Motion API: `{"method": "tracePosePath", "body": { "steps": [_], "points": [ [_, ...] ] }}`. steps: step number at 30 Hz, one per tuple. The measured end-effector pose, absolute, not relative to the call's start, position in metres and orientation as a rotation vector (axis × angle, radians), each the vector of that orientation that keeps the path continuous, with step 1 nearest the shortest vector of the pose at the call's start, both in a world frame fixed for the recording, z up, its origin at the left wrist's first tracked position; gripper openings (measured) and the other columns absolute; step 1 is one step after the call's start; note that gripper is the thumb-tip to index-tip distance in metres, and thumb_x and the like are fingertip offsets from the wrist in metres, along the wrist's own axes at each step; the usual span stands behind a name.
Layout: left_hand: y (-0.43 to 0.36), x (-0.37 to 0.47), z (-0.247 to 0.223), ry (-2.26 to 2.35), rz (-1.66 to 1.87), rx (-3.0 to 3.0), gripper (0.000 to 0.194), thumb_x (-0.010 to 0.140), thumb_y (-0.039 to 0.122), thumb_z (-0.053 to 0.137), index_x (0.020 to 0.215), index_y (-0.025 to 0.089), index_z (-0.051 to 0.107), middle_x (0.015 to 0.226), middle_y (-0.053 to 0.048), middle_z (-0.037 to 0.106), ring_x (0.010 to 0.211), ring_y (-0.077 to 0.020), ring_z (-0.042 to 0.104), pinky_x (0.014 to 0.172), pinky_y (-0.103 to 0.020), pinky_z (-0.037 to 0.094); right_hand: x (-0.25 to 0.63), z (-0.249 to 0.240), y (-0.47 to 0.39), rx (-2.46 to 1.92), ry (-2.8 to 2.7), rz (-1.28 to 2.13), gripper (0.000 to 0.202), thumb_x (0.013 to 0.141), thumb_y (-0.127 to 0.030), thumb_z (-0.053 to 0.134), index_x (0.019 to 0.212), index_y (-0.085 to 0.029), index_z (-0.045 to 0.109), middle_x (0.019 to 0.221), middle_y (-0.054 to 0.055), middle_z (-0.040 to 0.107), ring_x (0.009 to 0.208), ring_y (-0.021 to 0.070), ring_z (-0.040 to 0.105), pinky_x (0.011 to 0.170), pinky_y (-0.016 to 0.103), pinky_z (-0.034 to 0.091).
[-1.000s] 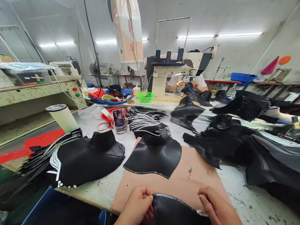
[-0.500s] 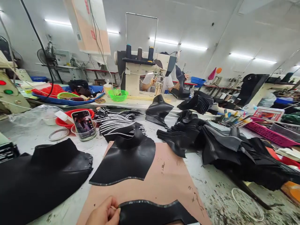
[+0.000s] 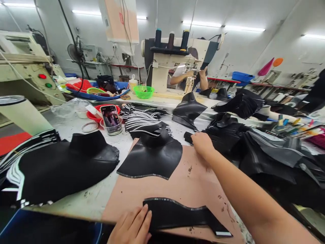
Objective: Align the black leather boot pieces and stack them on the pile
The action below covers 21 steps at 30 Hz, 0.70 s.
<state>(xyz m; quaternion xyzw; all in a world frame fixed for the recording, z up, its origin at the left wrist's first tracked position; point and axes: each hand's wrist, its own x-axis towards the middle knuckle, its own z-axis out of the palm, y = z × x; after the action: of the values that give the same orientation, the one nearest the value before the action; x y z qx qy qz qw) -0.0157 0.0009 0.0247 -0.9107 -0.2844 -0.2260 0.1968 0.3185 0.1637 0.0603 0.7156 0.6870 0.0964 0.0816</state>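
Note:
My left hand [image 3: 133, 225] lies flat, fingers stretched out, on the left end of a black leather piece [image 3: 175, 215] with a curved far edge and a short white strip at its right tip. My right hand [image 3: 203, 144] reaches forward, its fingers closed on the left end of a black leather piece [image 3: 188, 137] in the pile to the right; its thumb is hidden. Between the hands and the back of the table rests a black shoe upper [image 3: 152, 157] with a raised collar, on the pinkish-brown board [image 3: 162, 188].
More black uppers [image 3: 73, 162] are stacked at left, beside a blue bin [image 3: 99, 232]. White-edged pieces [image 3: 141, 123] lie behind the board, near a phone [image 3: 111, 118] in a clear cup. A co-worker's arm [image 3: 179, 78] shows behind a sewing machine [image 3: 162, 76]. Black leather piles [image 3: 269, 159] spread rightward.
My right arm has come into view and reached to the right-hand pile. My left hand has gone from pinching the near piece to lying flat on it. The view has swung left.

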Motion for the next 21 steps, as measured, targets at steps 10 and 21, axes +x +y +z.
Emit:
{"method": "tracePosePath", "body": {
  "steps": [10,21],
  "points": [
    [-0.007,-0.006,0.013,-0.985,-0.883,-2.649,0.033,0.089,0.011,0.033,0.088,0.016,0.066,0.088,-0.005,0.071,0.078,-0.0165,0.061,0.074,-0.031,0.043,0.333,0.052,0.150,2.099,1.978,0.352,0.028,0.090,-0.029,0.056,0.114,-0.015,0.056,0.111,0.008,0.059,0.097,0.0216,0.058,0.083,0.042,0.048],
    [-0.025,-0.012,0.011,-1.021,-0.797,-2.568,0.034,0.087,0.013,0.033,0.087,0.021,0.066,0.094,-0.005,0.072,0.081,-0.0168,0.058,0.077,-0.029,0.038,0.235,0.108,0.061,1.566,2.411,-0.754,0.016,0.087,-0.024,0.049,0.096,-0.025,0.062,0.088,0.000,0.067,0.079,0.0156,0.061,0.065,0.023,0.040]
  ]
}}
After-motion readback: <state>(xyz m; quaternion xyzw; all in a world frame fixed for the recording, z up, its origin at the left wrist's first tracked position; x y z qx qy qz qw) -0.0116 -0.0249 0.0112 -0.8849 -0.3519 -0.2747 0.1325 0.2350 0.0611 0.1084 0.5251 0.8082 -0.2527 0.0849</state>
